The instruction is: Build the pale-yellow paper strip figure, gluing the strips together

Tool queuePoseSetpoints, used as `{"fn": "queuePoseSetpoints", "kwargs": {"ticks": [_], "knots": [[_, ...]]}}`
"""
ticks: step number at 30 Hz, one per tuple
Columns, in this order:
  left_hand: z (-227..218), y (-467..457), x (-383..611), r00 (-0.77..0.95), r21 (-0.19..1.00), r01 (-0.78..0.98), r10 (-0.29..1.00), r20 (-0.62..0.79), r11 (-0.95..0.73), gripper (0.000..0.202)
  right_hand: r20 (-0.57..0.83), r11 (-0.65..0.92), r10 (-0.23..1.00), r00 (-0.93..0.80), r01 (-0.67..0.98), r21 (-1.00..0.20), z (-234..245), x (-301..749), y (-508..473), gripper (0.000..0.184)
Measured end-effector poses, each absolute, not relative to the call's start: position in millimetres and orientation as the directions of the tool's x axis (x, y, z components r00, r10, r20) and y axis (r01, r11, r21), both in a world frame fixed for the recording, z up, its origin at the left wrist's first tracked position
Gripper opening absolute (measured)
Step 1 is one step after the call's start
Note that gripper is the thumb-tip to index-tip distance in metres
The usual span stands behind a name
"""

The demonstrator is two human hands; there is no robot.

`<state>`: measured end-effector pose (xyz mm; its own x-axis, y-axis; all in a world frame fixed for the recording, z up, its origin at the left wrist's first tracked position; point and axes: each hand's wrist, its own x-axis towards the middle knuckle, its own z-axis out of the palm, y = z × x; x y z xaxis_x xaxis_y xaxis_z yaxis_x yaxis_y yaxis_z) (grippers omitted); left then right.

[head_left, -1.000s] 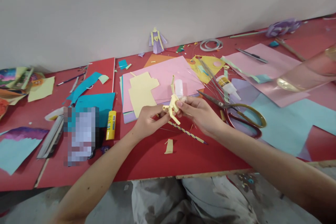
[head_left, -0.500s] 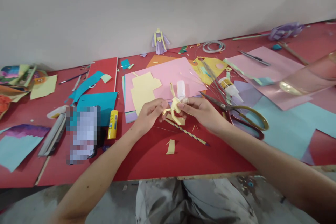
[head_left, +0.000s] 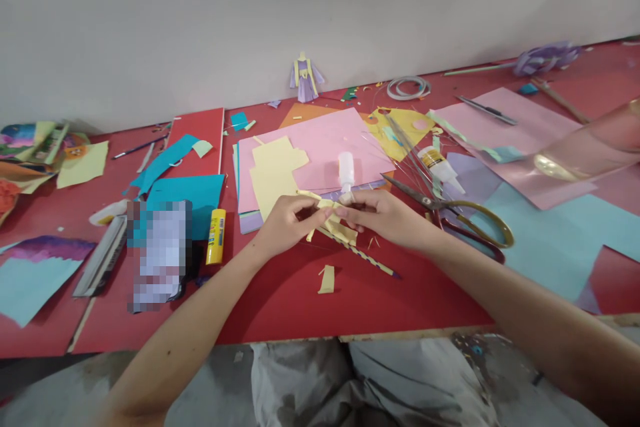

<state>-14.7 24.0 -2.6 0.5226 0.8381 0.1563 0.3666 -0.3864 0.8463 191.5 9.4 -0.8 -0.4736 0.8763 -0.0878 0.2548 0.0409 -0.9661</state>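
Between my two hands is a small pale yellow paper figure (head_left: 327, 203) with thin rolled limbs. My left hand (head_left: 295, 221) pinches its left side, and my right hand (head_left: 373, 213) pinches its right side; the fingertips nearly meet and cover part of it. Just beneath lies a striped pencil (head_left: 373, 261), along with a yellow paper scrap (head_left: 345, 235). A white glue bottle (head_left: 345, 170) lies right behind my right fingers. Closer to me on the red table is another small yellow paper piece (head_left: 327, 279).
Scissors (head_left: 450, 210) and a second glue bottle (head_left: 440, 167) lie to the right. A glue stick (head_left: 215, 237), a phone (head_left: 159, 257) and a metal ruler (head_left: 101, 257) are at left. Pink sheets (head_left: 325, 127) lie behind; a purple paper dress figure (head_left: 305, 79) leans on the wall.
The yellow paper figure has been turned, its upright limb now pointing left. My left hand has shifted right, and both hands' fingertips have come closer together over it.
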Motion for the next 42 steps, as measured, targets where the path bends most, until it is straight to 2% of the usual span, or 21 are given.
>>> {"fn": "queuePoseSetpoints", "kwargs": {"ticks": [4,7,16,20,23,25,28,31,34,42], "knots": [[-2.4,23.7,-15.5,0.47,0.89,0.316,0.869,0.153,-0.328,0.042,-0.094,-0.005,0.903,-0.419,0.209,-0.978,0.4,191.4,8.7,0.035],[-2.0,22.9,-14.8,0.491,0.873,0.339,0.857,0.154,-0.351,0.041,-0.096,-0.033,0.912,-0.4,0.16,-0.987,0.3,190.9,8.0,0.033],[11.7,32.8,-26.8,0.74,0.862,0.35,0.673,-0.014,-0.367,0.03,-0.104,0.016,0.868,-0.485,0.235,-0.972,-1.5,200.0,15.7,0.036],[14.3,37.0,-32.8,0.794,0.935,0.327,0.576,-0.193,-0.137,0.022,-0.173,-0.029,0.795,-0.581,0.248,-0.968,-1.1,205.5,16.9,0.032],[10.7,35.8,-31.7,0.74,0.951,0.304,0.613,-0.276,0.061,0.018,-0.195,-0.044,0.769,-0.609,0.254,-0.966,1.8,206.2,15.9,0.029],[7.8,33.6,-28.9,0.719,0.944,0.301,0.617,-0.318,0.136,0.024,-0.189,-0.032,0.764,-0.617,0.257,-0.966,3.5,205.7,15.4,0.029],[6.9,29.7,-24.1,0.77,0.935,0.34,0.54,-0.34,0.102,0.035,-0.177,0.002,0.754,-0.633,0.272,-0.962,4.0,204.8,15.4,0.028],[9.7,26.2,-20.2,0.808,0.93,0.368,0.498,-0.314,-0.013,0.035,-0.181,0.025,0.747,-0.639,0.299,-0.954,3.2,204.7,15.4,0.027],[11.8,24.4,-18.1,0.806,0.924,0.379,0.51,-0.301,-0.054,0.033,-0.186,0.039,0.733,-0.654,0.313,-0.949,3.9,204.3,14.8,0.029],[8.7,23.1,-17.1,0.757,0.938,0.348,0.588,-0.286,0.009,0.036,-0.197,-0.019,0.781,-0.593,0.292,-0.956,5.9,199.4,14.8,0.038]]}}
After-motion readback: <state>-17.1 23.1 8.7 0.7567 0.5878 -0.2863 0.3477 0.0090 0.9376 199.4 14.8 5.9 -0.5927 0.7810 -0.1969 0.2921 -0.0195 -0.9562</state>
